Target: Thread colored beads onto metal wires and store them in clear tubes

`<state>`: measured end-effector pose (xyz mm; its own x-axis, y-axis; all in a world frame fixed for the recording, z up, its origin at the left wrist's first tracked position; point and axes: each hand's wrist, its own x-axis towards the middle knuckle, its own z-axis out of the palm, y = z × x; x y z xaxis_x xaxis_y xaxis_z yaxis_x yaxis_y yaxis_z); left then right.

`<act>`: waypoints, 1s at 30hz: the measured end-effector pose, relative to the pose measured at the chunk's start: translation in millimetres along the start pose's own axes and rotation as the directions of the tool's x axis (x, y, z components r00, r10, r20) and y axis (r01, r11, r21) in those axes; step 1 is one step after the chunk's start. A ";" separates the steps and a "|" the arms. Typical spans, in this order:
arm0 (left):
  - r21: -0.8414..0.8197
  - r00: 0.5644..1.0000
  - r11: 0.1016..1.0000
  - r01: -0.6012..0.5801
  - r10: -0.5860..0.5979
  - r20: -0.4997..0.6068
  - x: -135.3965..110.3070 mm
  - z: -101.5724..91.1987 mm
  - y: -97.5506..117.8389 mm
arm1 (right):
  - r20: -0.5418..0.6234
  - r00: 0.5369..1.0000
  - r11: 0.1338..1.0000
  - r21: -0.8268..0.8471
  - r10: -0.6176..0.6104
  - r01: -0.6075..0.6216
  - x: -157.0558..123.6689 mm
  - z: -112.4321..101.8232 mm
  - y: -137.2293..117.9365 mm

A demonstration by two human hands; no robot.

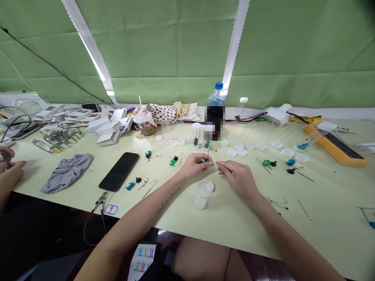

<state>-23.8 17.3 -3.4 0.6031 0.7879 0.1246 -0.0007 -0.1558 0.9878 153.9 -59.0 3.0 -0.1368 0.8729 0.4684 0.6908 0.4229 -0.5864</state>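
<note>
My left hand (195, 164) is closed, its fingertips pinching a small blue plastic piece (206, 160) with a thin rod standing up from it. Just to its right, my right hand (236, 175) pinches what looks like the end of a thin wire, too fine to make out fully. The fingertips of both hands nearly meet. Below them a clear plastic tube (202, 197) stands on the table, a white cap (210, 185) beside it. Loose sets lie around: a green piece (172, 161), a blue piece (130, 186), a black disc (138, 180) and bent metal wires (150, 188).
A black phone (118, 171), a grey cloth (68, 171) and pliers (100, 200) lie to the left. Behind stand a bottle (218, 95), a drink cup (145, 124) and several white caps (241, 152). A yellow power strip (336, 146) lies right. Another person's hands (11, 166) show far left.
</note>
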 end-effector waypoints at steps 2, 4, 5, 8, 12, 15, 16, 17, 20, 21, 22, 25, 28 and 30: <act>0.007 1.000 1.000 -0.008 0.008 0.003 -0.2 0.1 -0.5 | -0.010 0.999 0.998 0.040 0.049 -0.049 0.5 0.4 -2.2; 0.022 1.000 1.000 -0.016 0.016 0.004 -0.5 0.2 -0.8 | -0.016 0.995 0.992 0.078 0.099 -0.098 0.6 0.8 -3.6; 0.033 1.000 0.999 -0.019 0.019 0.002 -0.7 0.2 -0.8 | -0.018 0.992 0.988 0.094 0.124 -0.121 0.6 1.0 -3.9; 0.060 1.000 0.998 -0.024 0.025 -0.004 -1.2 0.1 -0.1 | -0.008 0.984 0.978 0.116 0.176 -0.174 0.7 1.4 -4.4; 0.067 1.000 0.997 -0.026 0.025 0.008 -1.5 0.1 1.7 | 0.001 0.984 0.978 0.112 0.179 -0.178 1.5 0.9 -6.2; 0.065 1.000 0.998 -0.020 0.019 0.017 -1.9 0.7 2.8 | -0.005 0.987 0.985 0.077 0.158 -0.157 1.9 0.1 -8.1; 0.064 1.000 0.998 -0.015 0.014 0.017 -2.1 0.9 3.1 | -0.009 0.989 0.988 0.056 0.148 -0.147 1.9 0.0 -8.3; 0.063 1.000 0.998 -0.007 0.006 0.018 -2.3 1.1 3.4 | -0.012 0.991 0.990 0.032 0.135 -0.135 1.8 0.1 -8.1; 0.041 1.000 0.999 0.017 -0.018 0.016 -2.7 1.1 4.2 | -0.022 0.997 0.995 -0.060 0.075 -0.076 1.1 1.3 -4.6; 0.024 1.000 0.999 0.024 -0.024 0.018 -2.5 0.8 4.3 | -0.028 0.999 0.994 -0.103 0.042 -0.045 0.7 1.7 -2.8; 0.001 0.999 1.000 0.030 -0.030 0.017 -2.2 0.3 4.1 | -0.032 0.999 0.988 -0.155 0.004 -0.009 0.3 2.0 -0.8; -0.079 0.998 0.995 0.056 -0.056 0.001 -0.9 -2.0 2.5 | -0.035 0.992 0.926 -0.363 -0.122 0.101 -0.9 0.8 4.2; -0.146 0.996 0.985 0.091 -0.092 0.002 -0.1 -3.4 0.7 | -0.002 0.979 0.837 -0.519 -0.205 0.174 -1.5 -3.3 5.8; -0.171 0.994 0.979 0.110 -0.107 0.026 -0.6 -2.9 0.3 | 0.029 0.970 0.808 -0.549 -0.241 0.217 -1.3 -6.1 5.1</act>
<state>-26.4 18.5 -2.9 0.6203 0.7842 0.0156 -0.0710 0.0363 0.9968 161.9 -59.5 3.5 -0.3195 0.7518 0.5768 0.9177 0.3972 -0.0095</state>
